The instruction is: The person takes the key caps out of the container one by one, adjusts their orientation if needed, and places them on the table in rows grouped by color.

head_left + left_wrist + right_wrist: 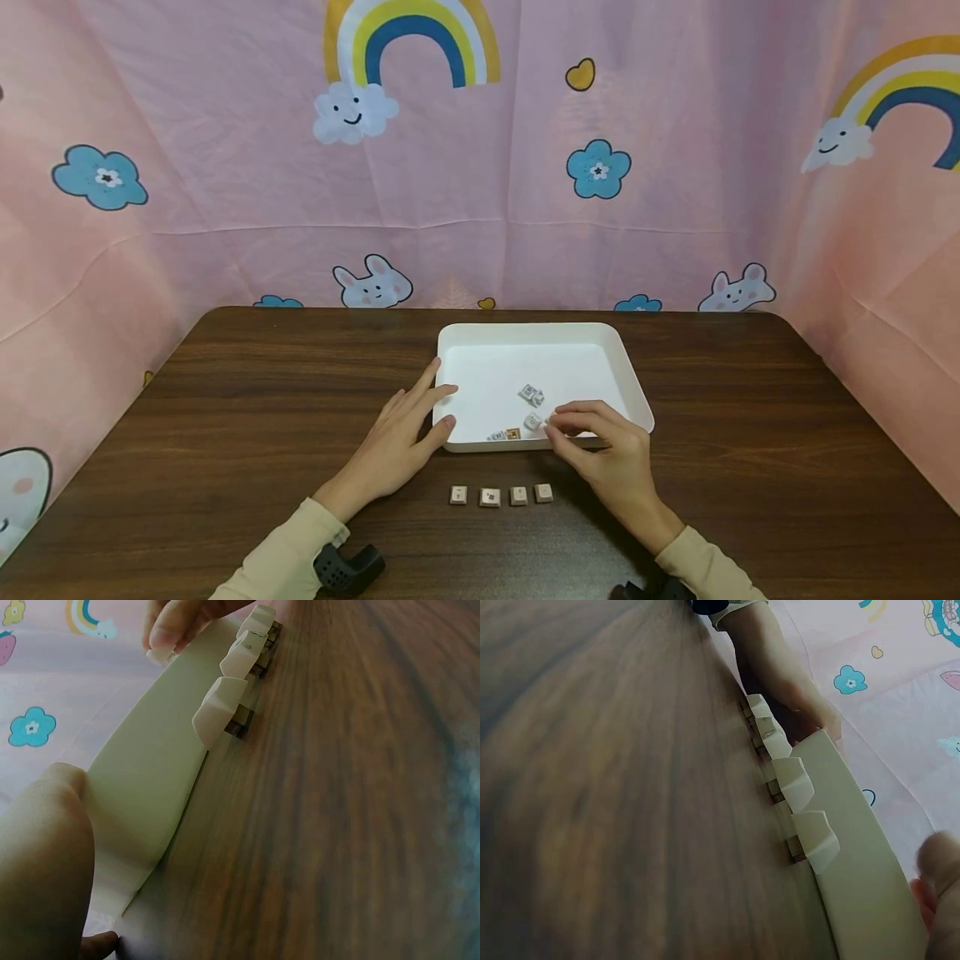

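Note:
A white tray (525, 350) lies on the table with a few small keycaps in it. My left hand (401, 442) rests against the tray's left side, fingers spread and fairly straight. Over the tray's front right part, my right hand (611, 450) pinches a small whitish keycap (160, 655) between thumb and fingers; its face is hidden. Inside the tray near these fingertips lies a white keycap (532, 422). A brown-and-white piece (513, 433) sits by the front wall. Before the tray, several cream keycaps (490, 497) stand in a row, with dark switch bases (796, 849) beneath them.
The dark wooden table (262, 400) reaches to a pink curtain (510, 183) printed with rainbows and flowers. Farther back in the tray, a small cluster of pieces (531, 394) lies together. A black wrist device (348, 569) sits on the left forearm.

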`<state>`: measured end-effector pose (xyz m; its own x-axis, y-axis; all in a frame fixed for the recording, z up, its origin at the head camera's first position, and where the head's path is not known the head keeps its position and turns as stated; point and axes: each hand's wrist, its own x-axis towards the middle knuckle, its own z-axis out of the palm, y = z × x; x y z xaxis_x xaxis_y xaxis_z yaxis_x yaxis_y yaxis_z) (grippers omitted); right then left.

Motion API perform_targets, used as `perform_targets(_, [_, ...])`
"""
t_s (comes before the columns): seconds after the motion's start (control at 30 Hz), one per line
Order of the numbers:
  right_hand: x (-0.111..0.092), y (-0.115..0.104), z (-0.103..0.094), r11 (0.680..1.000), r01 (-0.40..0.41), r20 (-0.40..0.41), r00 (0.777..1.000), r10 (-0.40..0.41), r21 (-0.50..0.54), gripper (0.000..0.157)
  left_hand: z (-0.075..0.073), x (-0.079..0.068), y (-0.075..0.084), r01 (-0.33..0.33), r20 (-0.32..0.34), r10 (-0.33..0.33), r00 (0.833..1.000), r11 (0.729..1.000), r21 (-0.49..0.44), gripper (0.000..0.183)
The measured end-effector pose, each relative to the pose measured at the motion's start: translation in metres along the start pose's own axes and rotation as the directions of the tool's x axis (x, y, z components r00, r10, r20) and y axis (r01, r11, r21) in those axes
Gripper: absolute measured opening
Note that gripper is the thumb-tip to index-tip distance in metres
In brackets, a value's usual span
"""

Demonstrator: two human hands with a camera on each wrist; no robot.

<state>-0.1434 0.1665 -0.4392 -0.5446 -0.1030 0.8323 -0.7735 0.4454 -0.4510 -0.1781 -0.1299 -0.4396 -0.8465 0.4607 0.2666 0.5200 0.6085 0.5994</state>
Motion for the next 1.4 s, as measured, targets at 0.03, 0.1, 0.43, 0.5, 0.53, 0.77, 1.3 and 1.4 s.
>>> perform_targets(0.03, [0.000, 0.000, 0.000, 1.000, -0.002, -0.009, 1.000, 0.002, 0.003, 0.030, 0.000, 0.000, 0.000, 0.001, 0.001, -0.001, 1.000, 1.000, -0.002, 0.049])
perform_targets(0.1, [0.000, 0.001, 0.000, 1.000, 0.002, -0.021, 1.000, -0.002, 0.003, 0.031, 0.000, 0.000, 0.000, 0.000, 0.002, 0.000, 1.000, 1.000, -0.002, 0.049])
perform_targets(0.43, [-0.002, 0.000, -0.003, 0.999, 0.028, -0.044, 0.999, -0.029, -0.022, 0.027, -0.001, 0.000, 0.001, 0.006, 0.005, -0.006, 1.000, 1.000, -0.003, 0.049])
perform_targets(0.5, [-0.002, 0.000, -0.004, 0.999, 0.032, -0.046, 0.998, -0.033, -0.012, 0.026, -0.001, 0.000, 0.001, 0.008, 0.008, -0.008, 1.000, 1.000, -0.003, 0.049])
perform_targets(0.53, [-0.003, 0.000, -0.005, 0.999, 0.034, -0.047, 0.998, -0.034, -0.003, 0.026, -0.001, 0.000, 0.001, 0.009, 0.010, -0.009, 1.000, 1.000, -0.003, 0.049])
perform_targets(0.77, [-0.009, -0.001, -0.012, 0.998, 0.043, -0.027, 0.999, -0.041, 0.054, 0.024, -0.002, 0.000, 0.001, 0.017, 0.018, -0.017, 1.000, 1.000, -0.008, 0.050])
perform_targets(1.3, [-0.023, -0.003, -0.031, 0.996, 0.034, 0.071, 0.997, -0.040, 0.080, 0.023, -0.002, 0.000, 0.000, 0.011, 0.012, -0.011, 1.000, 1.000, 0.004, 0.050])
perform_targets(1.4, [-0.027, -0.003, -0.034, 0.995, 0.021, 0.130, 0.991, -0.034, 0.094, 0.023, -0.002, 0.000, 0.000, 0.008, 0.012, -0.008, 1.000, 1.000, 0.003, 0.049])
